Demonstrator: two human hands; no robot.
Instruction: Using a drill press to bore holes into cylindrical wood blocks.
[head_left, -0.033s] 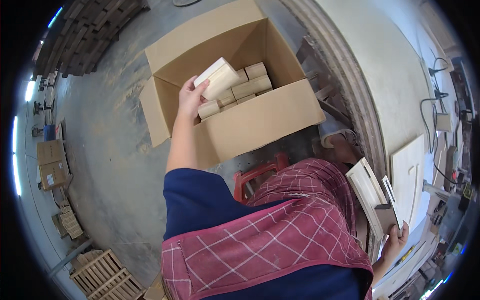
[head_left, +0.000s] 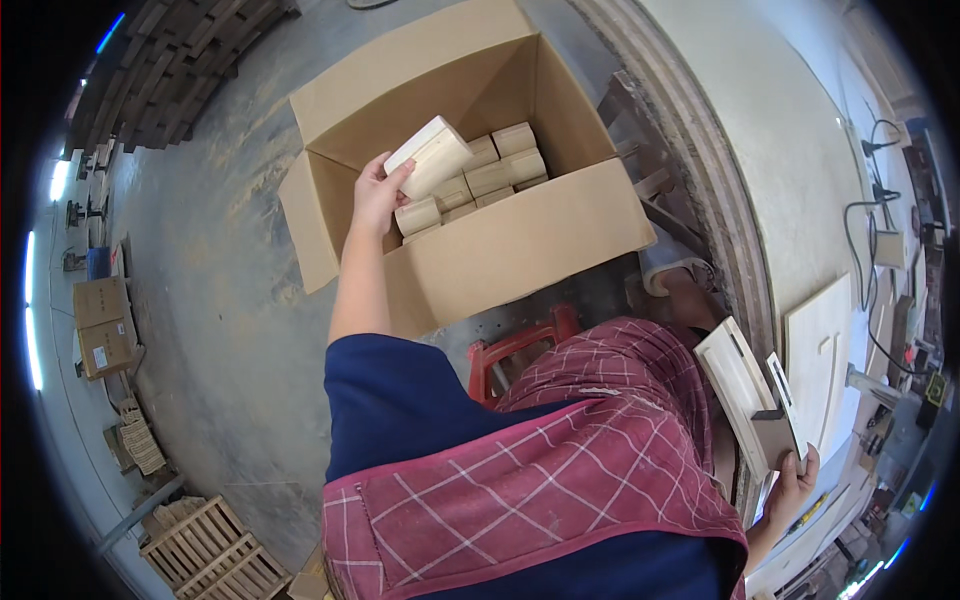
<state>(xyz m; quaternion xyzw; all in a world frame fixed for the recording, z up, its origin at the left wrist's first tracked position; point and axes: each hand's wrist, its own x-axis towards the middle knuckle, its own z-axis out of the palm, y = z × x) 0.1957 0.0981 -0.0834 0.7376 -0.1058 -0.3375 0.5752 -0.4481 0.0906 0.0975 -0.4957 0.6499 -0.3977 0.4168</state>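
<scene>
Over the open cardboard box (head_left: 520, 238), my left hand (head_left: 378, 195) is closed round one end of a pale wooden block (head_left: 428, 158), which is held tilted. Beneath it in the box lie several similar rounded wooden blocks (head_left: 490, 178), packed in rows. Far to the right, my right hand (head_left: 790, 488) has its fingers curled on the lower end of a slotted wooden piece (head_left: 780, 425) with a pale edge. A pale wooden board (head_left: 732, 385) leans beside that piece, next to my apron. The fingers' undersides are hidden there.
A red stool (head_left: 520, 345) stands between the box and my apron. Along the right runs a workbench (head_left: 745, 130) with a flat wooden panel (head_left: 815, 355) and cables (head_left: 862, 240). Stacked dark timber (head_left: 180, 70), cartons (head_left: 102, 325) and a wooden crate (head_left: 215, 550) line the left.
</scene>
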